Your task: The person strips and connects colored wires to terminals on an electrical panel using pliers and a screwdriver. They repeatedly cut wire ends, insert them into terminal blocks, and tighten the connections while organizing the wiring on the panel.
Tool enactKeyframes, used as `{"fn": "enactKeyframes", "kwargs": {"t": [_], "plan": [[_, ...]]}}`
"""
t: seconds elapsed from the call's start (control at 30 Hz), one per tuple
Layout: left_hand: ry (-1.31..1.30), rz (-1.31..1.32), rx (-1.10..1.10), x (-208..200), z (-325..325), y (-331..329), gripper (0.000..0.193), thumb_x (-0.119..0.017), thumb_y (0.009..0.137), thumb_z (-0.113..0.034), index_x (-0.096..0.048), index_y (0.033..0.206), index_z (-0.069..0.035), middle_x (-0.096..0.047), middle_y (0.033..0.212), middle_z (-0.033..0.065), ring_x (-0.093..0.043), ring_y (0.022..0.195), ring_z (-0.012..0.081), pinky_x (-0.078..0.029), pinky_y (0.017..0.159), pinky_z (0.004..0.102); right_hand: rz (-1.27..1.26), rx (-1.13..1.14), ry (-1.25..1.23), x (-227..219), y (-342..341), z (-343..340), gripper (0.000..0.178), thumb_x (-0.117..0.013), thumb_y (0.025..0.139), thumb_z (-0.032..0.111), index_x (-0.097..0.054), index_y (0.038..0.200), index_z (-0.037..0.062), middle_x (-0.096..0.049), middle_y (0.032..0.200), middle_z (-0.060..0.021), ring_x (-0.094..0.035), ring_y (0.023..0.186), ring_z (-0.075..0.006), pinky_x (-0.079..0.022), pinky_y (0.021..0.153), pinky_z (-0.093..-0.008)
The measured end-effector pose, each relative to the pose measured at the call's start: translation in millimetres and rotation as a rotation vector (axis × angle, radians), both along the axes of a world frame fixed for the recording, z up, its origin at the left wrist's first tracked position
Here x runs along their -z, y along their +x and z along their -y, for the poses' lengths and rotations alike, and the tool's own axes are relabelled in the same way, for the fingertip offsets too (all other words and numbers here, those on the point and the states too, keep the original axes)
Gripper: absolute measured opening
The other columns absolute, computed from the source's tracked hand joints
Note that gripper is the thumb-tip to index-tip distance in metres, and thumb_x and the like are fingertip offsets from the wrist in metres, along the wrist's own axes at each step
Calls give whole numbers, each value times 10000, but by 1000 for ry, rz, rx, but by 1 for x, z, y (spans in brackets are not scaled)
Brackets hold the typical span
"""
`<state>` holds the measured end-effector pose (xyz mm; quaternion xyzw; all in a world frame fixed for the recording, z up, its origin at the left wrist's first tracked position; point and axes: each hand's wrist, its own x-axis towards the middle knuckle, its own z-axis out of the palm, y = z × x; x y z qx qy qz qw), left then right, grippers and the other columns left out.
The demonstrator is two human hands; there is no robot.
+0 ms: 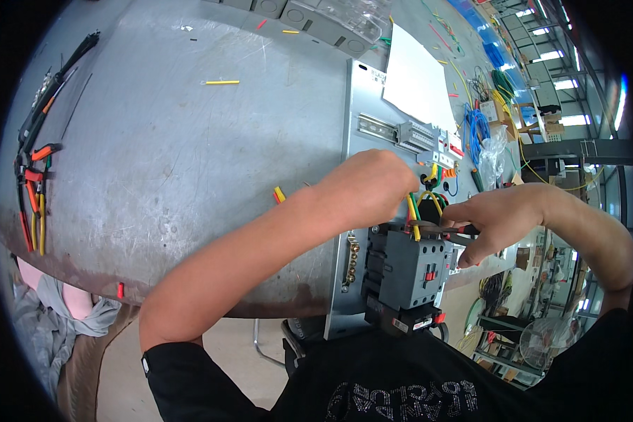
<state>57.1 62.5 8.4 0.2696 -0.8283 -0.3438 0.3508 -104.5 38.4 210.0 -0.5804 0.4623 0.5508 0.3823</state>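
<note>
Wires [417, 231] at grey contactor [416, 271], pliers [435, 228] in right hand [511, 214]; left hand [378, 184], grip unclear; white sheet [419, 79] beyond.

This is an electrical workshop. A scuffed metal workbench [190, 155] bears a mounting plate [362, 98] with a grey contactor [416, 271], hand tools [34, 169], coiled blue wire [477, 125] and small coloured strips [222, 82]; beyond are loaded shelves [503, 325], a large fan [547, 341] and a heavy steel beam [570, 150].

Grey contactor [416, 271], yellow and green wires [416, 231], white paper [416, 74], blue cable coil [477, 124], black shirt [394, 366]
</note>
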Motion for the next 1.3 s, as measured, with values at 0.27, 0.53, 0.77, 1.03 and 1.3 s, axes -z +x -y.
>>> {"fn": "enactKeyframes", "kwargs": {"t": [0.27,0.53,0.77,1.03,1.3], "plan": [[-5,-4,9,1,1,-1,154,-696,876,-51,-783,1004,-52,-739,931,161,-736,922,379,-592,831,484,1,112,58,15,-22,-4,550,-756,908,408,-645,1279,17,-713,956,-134,-695,844,-254,-537,789,-401],[-32,-32,-3,8,1,-2,112,-721,863,-69,-768,964,-58,-722,893,151,-734,894,369,-589,805,477,136,181,48,22,-32,-6,298,-697,919,277,-632,1088,40,-660,843,-88,-659,753,-229,-510,721,-400],[-34,-107,14,15,3,-5,164,-685,886,-55,-783,1017,-71,-725,898,141,-730,889,370,-582,802,478,181,117,-45,14,-21,-12,309,-719,964,303,-650,970,1,-663,804,-114,-648,744,-275,-508,730,-422],[139,-126,73,12,20,2,317,-662,923,-23,-793,1206,-84,-781,1038,162,-751,925,335,-592,819,407,335,248,-202,-1,-22,-15,309,-748,995,308,-676,982,8,-656,802,-75,-610,752,-179,-474,692,-383],[515,20,8,-22,0,22,372,-685,967,-77,-717,1336,-48,-786,1068,145,-759,952,266,-603,856,369,1012,611,-678,-59,-139,-28,347,-628,1085,366,-650,975,38,-642,824,-24,-619,830,-111,-497,762,-312]]}}
